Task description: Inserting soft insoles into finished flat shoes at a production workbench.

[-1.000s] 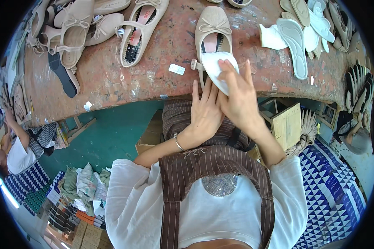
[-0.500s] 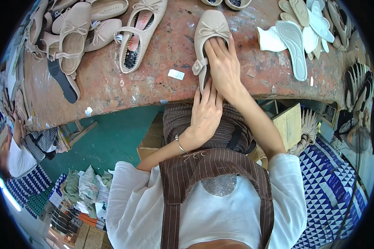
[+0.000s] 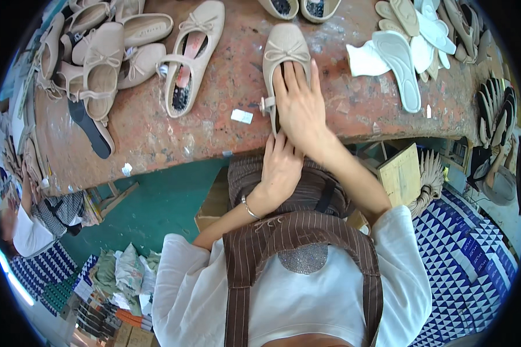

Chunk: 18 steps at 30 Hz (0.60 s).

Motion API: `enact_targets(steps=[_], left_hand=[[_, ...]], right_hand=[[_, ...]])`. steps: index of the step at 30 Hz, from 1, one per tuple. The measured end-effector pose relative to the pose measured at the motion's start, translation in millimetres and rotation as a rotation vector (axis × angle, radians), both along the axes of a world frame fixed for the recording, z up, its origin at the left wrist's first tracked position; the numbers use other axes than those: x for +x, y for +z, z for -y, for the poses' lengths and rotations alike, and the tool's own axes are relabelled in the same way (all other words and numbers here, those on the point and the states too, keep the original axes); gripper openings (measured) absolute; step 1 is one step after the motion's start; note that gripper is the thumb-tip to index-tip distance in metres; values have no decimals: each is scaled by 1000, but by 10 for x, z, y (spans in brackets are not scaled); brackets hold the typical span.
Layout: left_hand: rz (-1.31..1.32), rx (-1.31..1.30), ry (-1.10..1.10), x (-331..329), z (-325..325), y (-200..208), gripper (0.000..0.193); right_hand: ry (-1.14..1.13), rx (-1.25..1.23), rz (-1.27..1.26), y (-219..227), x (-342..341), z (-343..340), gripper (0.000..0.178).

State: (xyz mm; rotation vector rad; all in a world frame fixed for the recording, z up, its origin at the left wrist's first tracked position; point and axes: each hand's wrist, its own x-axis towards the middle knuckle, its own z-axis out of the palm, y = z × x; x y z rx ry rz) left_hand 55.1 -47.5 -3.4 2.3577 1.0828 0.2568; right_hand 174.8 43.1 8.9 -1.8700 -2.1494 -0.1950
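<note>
A beige ballet flat with a bow and a side strap (image 3: 285,43) lies toe away from me near the table's front edge. My right hand (image 3: 300,113) reaches into it with stretched fingers, several of them inside below the bow and one along its outer right side; the thumb is hidden. At the heel, my left hand (image 3: 281,170) has its fingers bent against the shoe, holding it; their tips are partly covered by the right hand. A similar shoe (image 3: 208,34) with a dark, pink-marked inside lies to the left.
More beige shoes (image 3: 101,63) are piled at the table's left, beside a dark sole (image 3: 92,127). Pale insoles (image 3: 400,69) lie to the right and two shoes (image 3: 298,8) at the far edge. A small white label (image 3: 242,116) rests on the worn red-brown table (image 3: 173,136).
The view has shifted slightly. My right hand has drawn back a little toward the heel inside the shoe, with fingers still stretched. My left hand stays at the heel.
</note>
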Motion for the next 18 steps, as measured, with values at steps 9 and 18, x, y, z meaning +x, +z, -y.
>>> enact_targets(steps=[9,18], left_hand=[[197,223,221,146,-261,83,35],[293,738,468,-1454,-1626,1229,21]], right_hand=[[231,12,-359,312,294,-128,16],[-599,133,-63,-109,2213,568,47]])
